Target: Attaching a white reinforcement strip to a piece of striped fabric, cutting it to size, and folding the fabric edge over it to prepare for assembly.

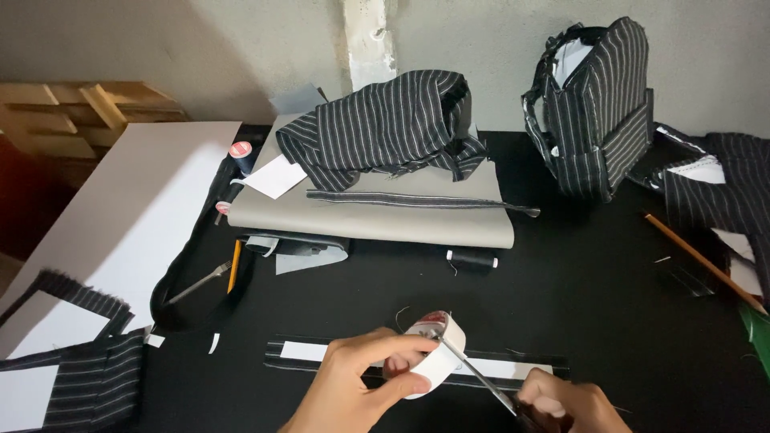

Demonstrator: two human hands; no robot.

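Observation:
My left hand (361,385) grips a white roll of tape (433,357) near the table's front edge. In my right hand (569,401) I hold scissors (481,377), whose blades point up-left and reach the edge of the roll. Under both hands lies a long black striped fabric strip with a white strip on it (305,351). The scissor handles are hidden inside my fingers.
A grey folded sheet (385,216) carries striped fabric (385,124) behind. A striped bag (597,108) stands back right. Black thread spool (472,257), pencil (698,261), white board (136,208), another pencil and tool (216,277) lie around on the black table (577,305).

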